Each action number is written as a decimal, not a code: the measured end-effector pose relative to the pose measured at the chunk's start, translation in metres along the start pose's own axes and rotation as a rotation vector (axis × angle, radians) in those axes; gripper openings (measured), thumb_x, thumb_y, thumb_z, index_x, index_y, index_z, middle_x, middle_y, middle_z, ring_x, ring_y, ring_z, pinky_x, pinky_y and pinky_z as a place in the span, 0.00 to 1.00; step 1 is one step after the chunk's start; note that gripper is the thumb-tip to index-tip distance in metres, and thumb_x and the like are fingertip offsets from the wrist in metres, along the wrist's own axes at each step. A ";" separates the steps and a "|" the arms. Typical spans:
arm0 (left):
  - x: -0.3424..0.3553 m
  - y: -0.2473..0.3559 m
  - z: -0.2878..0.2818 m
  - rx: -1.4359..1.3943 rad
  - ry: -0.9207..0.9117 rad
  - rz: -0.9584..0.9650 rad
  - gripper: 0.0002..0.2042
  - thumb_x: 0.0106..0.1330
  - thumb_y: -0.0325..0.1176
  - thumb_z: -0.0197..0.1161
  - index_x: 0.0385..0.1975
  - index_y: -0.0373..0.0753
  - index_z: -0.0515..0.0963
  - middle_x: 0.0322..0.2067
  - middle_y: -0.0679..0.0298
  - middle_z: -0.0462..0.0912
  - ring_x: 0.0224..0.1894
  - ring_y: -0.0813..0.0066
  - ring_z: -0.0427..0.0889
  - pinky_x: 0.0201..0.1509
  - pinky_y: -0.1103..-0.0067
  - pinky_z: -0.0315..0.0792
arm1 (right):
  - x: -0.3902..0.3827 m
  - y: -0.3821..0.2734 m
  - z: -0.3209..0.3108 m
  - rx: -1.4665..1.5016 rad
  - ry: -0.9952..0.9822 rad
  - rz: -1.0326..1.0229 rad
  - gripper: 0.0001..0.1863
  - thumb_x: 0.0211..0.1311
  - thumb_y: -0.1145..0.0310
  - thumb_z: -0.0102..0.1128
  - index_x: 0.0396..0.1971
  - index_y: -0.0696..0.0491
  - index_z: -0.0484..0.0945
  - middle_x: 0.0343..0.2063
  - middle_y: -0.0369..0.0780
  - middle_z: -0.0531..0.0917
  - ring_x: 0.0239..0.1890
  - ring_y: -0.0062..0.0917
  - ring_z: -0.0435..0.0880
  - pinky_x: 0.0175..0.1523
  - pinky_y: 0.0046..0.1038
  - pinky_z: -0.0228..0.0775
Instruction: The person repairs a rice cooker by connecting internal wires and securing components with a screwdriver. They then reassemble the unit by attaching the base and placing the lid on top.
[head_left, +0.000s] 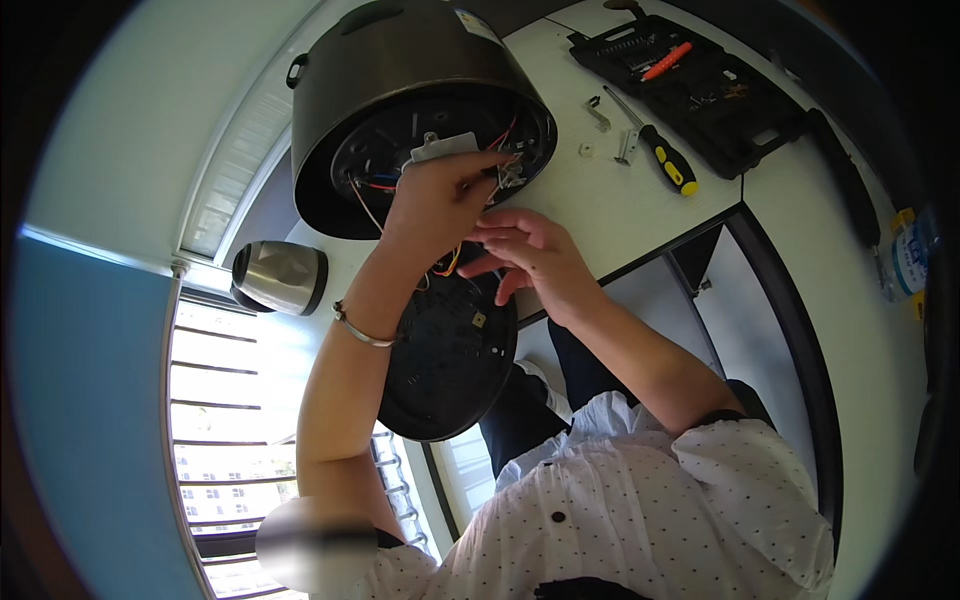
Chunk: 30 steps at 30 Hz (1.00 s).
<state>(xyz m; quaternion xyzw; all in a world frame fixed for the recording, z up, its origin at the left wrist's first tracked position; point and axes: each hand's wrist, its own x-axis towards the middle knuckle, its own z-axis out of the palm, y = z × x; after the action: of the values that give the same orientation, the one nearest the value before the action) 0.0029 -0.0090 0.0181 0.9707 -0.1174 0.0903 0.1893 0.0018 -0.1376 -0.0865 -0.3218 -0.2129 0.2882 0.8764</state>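
Head view: dark round appliance (pixel 405 75), lying far left on white counter (pixel 565 125).
Left hand (pixel 432 203) is reaching into its open underside, fingertips bunching by metal terminals (pixel 511 174), hold not discernible; right hand (pixel 541 260) is hovering alongside, fingers standing loosely apart, holding nothing visible; black base plate (pixel 450 370) is showing nearer.

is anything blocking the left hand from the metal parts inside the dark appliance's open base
Nothing visible: the left hand is at the open base, fingertips by the metal parts. The screwdriver lies aside, to the right.
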 end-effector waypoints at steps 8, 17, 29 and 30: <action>0.001 0.001 0.001 -0.412 -0.025 -0.127 0.12 0.60 0.21 0.54 0.44 0.32 0.73 0.30 0.59 0.81 0.19 0.84 0.75 0.19 0.88 0.68 | 0.008 -0.008 -0.014 -0.354 0.312 -0.147 0.18 0.60 0.72 0.54 0.46 0.67 0.68 0.28 0.45 0.80 0.19 0.24 0.81 0.14 0.17 0.65; 0.006 0.006 -0.005 -0.582 -0.114 -0.211 0.14 0.68 0.30 0.47 0.51 0.35 0.72 0.26 0.61 0.80 0.15 0.84 0.74 0.15 0.91 0.62 | 0.012 -0.015 -0.020 -0.269 0.281 -0.114 0.13 0.60 0.70 0.55 0.39 0.64 0.74 0.29 0.44 0.81 0.19 0.23 0.81 0.14 0.16 0.63; 0.018 0.011 -0.009 -0.413 -0.239 -0.317 0.12 0.65 0.31 0.52 0.45 0.35 0.77 0.23 0.64 0.78 0.13 0.85 0.73 0.12 0.91 0.57 | 0.017 -0.006 -0.025 -0.186 0.211 -0.088 0.12 0.59 0.69 0.57 0.40 0.60 0.76 0.30 0.42 0.82 0.19 0.21 0.80 0.15 0.15 0.63; 0.019 0.009 -0.009 -0.418 -0.245 -0.291 0.12 0.65 0.30 0.53 0.44 0.35 0.77 0.23 0.64 0.78 0.13 0.85 0.74 0.13 0.91 0.58 | 0.018 -0.006 -0.024 -0.183 0.213 -0.086 0.12 0.59 0.68 0.57 0.39 0.60 0.77 0.30 0.42 0.82 0.19 0.21 0.80 0.15 0.15 0.63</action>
<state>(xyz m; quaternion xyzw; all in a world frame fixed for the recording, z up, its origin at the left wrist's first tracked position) 0.0174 -0.0176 0.0340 0.9210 -0.0150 -0.0818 0.3806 0.0310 -0.1407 -0.0961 -0.4195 -0.1579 0.1940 0.8726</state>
